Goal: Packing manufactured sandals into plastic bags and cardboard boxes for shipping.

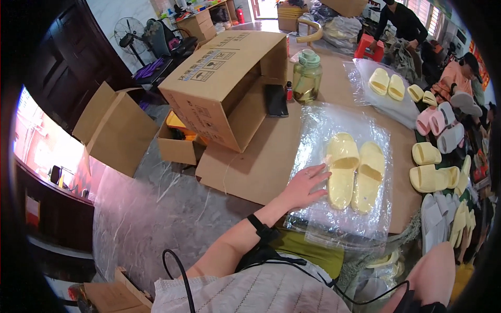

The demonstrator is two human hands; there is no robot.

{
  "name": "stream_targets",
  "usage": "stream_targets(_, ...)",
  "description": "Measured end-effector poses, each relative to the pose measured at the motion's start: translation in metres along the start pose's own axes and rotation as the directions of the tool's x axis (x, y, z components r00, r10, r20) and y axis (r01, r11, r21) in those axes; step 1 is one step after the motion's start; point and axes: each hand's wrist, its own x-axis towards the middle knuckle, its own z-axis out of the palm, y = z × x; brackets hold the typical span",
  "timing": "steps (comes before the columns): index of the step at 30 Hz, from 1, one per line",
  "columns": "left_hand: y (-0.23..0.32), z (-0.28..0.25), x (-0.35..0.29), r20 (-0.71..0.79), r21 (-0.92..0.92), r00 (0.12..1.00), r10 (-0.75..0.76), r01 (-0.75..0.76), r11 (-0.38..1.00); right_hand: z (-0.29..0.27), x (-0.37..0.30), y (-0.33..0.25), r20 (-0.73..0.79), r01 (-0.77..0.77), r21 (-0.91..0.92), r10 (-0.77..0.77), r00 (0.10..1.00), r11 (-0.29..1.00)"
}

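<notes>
A pair of pale yellow slippers lies side by side on clear plastic bags (308,141) on the cardboard-covered table. My left hand (305,189) rests palm down on the plastic, fingers spread, its fingertips at the outer edge of the left slipper (342,177). Beside that one is the right slipper (369,177). Nothing is gripped in the left hand. At the lower right my right arm (433,271) shows bent, while the hand itself is out of sight.
An open cardboard box (219,68) lies on its side at the table's left, a black phone (276,100) by its opening. A green-lidded bottle (307,78) stands behind. Another bag stack (383,99) bears yellow slippers. Several slippers (433,177) crowd the right. Two people work at the far right.
</notes>
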Motion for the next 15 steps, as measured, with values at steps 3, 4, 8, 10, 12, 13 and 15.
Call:
stream_targets(3,-0.003,0.002,-0.001,-0.005,0.021,1.0,0.009,-0.009,1.0,0.003,-0.001,0.004,-0.02,0.02,-0.014,-0.021,1.0,1.0)
stream_targets(4,-0.003,0.001,-0.001,-0.006,0.022,1.0,0.005,-0.005,1.0,0.003,-0.001,0.005,-0.025,0.028,-0.019,-0.028,0.999,0.999)
stream_targets(8,-0.004,-0.002,0.0,-0.014,0.018,1.0,0.015,-0.015,1.0,0.005,0.0,0.01,-0.039,0.053,-0.043,-0.055,0.998,0.998)
stream_targets(10,-0.004,0.0,0.001,-0.01,0.002,1.0,0.014,-0.014,1.0,0.005,0.0,0.012,-0.045,0.064,-0.056,-0.067,0.997,0.996)
stream_targets(12,-0.005,0.001,0.0,-0.013,0.023,1.0,0.016,-0.016,1.0,0.005,0.001,0.014,-0.049,0.075,-0.069,-0.079,0.996,0.995)
stream_targets(13,-0.005,0.002,-0.001,-0.014,0.042,1.0,0.017,-0.017,0.999,0.006,0.001,0.015,-0.051,0.08,-0.076,-0.084,0.995,0.994)
stream_targets(15,-0.006,0.003,-0.002,-0.014,0.04,1.0,0.016,-0.016,0.999,0.007,0.002,0.017,-0.056,0.089,-0.09,-0.094,0.994,0.992)
